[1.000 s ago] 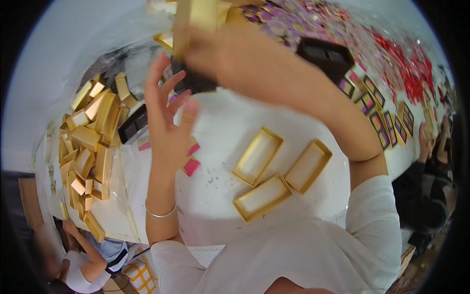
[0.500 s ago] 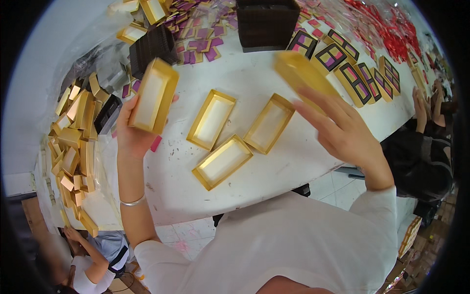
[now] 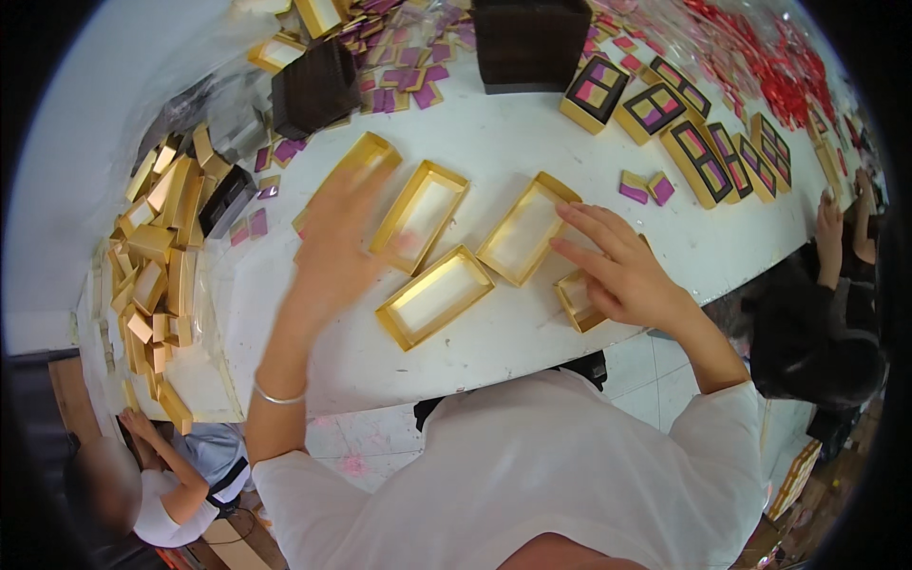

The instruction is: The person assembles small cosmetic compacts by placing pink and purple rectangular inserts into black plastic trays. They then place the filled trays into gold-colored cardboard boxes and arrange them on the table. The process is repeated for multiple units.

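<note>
Several empty gold box trays lie on the white table in front of me. My left hand (image 3: 332, 252), blurred by motion, is over the leftmost gold tray (image 3: 370, 150) with its fingers stretched out. Beside it is a second gold tray (image 3: 454, 187), near my thumb. A third tray (image 3: 410, 334) lies closest to me, and a fourth (image 3: 486, 249) slants up toward the fingertips of my right hand (image 3: 627, 275). That hand is open, fingers apart, above a fifth tray (image 3: 570, 302) that it partly covers. Neither hand visibly grips anything.
Gold trays (image 3: 152, 242) are heaped at the left. Dark stacks of inserts (image 3: 318, 90) (image 3: 532, 47) stand at the back among purple-and-gold pieces (image 3: 413, 78). Filled gold boxes (image 3: 698, 161) and red ribbon (image 3: 798, 85) lie at the right. Other people sit on both sides.
Both trays I was holding are now on the table, one at the left and one at the right. My hands have come off them, and two small purple pieces now show at the right.
</note>
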Demonstrator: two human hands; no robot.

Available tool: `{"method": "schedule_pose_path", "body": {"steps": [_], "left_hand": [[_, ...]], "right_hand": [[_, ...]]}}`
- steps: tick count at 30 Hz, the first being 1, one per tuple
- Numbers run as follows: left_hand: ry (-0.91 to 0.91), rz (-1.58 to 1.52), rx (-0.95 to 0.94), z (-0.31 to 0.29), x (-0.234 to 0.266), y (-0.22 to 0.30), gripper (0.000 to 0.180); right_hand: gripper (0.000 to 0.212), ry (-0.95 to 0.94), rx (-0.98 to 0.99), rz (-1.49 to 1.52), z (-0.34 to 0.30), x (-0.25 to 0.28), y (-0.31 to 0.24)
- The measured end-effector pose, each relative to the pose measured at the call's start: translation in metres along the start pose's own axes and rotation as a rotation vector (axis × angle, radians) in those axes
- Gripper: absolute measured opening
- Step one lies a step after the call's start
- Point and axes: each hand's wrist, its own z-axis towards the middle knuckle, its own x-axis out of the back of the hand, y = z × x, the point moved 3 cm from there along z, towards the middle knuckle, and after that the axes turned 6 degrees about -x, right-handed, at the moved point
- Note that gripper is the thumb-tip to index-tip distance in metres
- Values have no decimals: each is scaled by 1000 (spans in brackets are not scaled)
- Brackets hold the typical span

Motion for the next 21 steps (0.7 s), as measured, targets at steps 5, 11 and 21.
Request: {"method": "schedule_pose_path", "body": {"steps": [5,11,21], "left_hand": [[-152,7,-97,-5,-49,22,57],[-160,-225,-137,28,-65,25,55],[-179,-275,-250,103,-84,35,94]], "right_hand": [[31,-54,-20,-144,28,-27,13],[15,-61,-134,-62,39,-2,55],[68,-4,-127,-203,53,8,29]]}}
